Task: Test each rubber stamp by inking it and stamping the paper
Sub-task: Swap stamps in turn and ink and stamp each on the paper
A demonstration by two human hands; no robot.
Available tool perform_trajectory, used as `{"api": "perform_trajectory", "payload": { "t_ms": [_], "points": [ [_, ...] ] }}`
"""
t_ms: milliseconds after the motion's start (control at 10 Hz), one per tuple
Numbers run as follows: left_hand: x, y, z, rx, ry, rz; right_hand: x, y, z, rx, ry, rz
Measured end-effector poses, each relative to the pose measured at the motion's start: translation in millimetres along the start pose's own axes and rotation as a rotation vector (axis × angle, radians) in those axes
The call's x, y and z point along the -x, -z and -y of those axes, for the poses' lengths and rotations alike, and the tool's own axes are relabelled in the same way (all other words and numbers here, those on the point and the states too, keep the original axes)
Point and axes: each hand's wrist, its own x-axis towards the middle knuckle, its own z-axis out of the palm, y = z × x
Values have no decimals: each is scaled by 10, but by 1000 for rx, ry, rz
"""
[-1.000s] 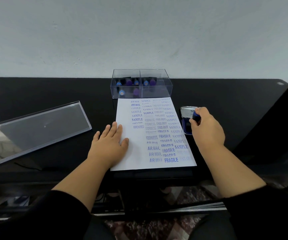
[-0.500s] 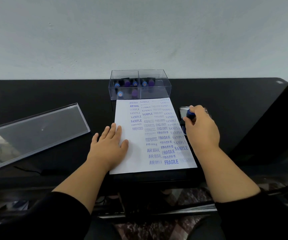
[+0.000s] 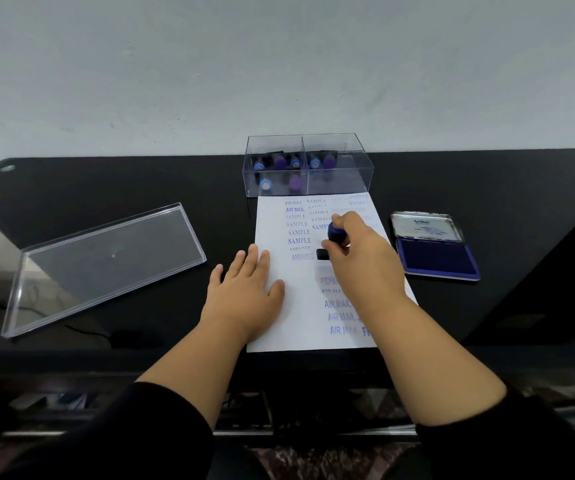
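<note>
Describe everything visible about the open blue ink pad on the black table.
The open blue ink pad is a shallow rectangular tin lying flat on the black table, right of the white stamped paper. Its silvery metal lid is hinged back on the far side, showing a printed label too small to read. The near tray holds a dark blue-violet inked surface. Nothing touches it; the right hand is over the paper.

box (image 3: 308, 164) behind paper (image 3: 299, 292), ink pad (image 3: 438, 256) right

Right hand (image 3: 365, 258) carried stamp (image 3: 335, 237) — pad (image 3: 438, 258) to paper (image 3: 293, 327).
</note>
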Motion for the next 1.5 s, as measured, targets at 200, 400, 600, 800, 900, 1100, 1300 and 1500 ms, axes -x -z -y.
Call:
{"api": "perform_trajectory", "payload": {
  "t_ms": [200,400,600,800,900,1100,1300,1500],
  "points": [
    [-13,-5,14,16,-1,-2,-27,-116,104,-16,62,52],
    [-17,-25,16,18,1,-8,-15,-214,156,7,79,103],
    [-18,-29,19,21,-2,-11,-10,-267,176,49,93,127],
    [-7,-21,14,24,-5,-7,21,-285,193,93,102,117],
    [-10,-18,16,24,-5,-4,36,-288,186,87,102,117],
    [-12,-20,14,24,-7,-2,30,-292,167,76,98,111],
    [-17,-22,22,21,-6,-4,8,-302,163,83,118,105],
    [-13,-11,15,15,0,6,-43,-223,117,-64,44,27]
  ]
}}
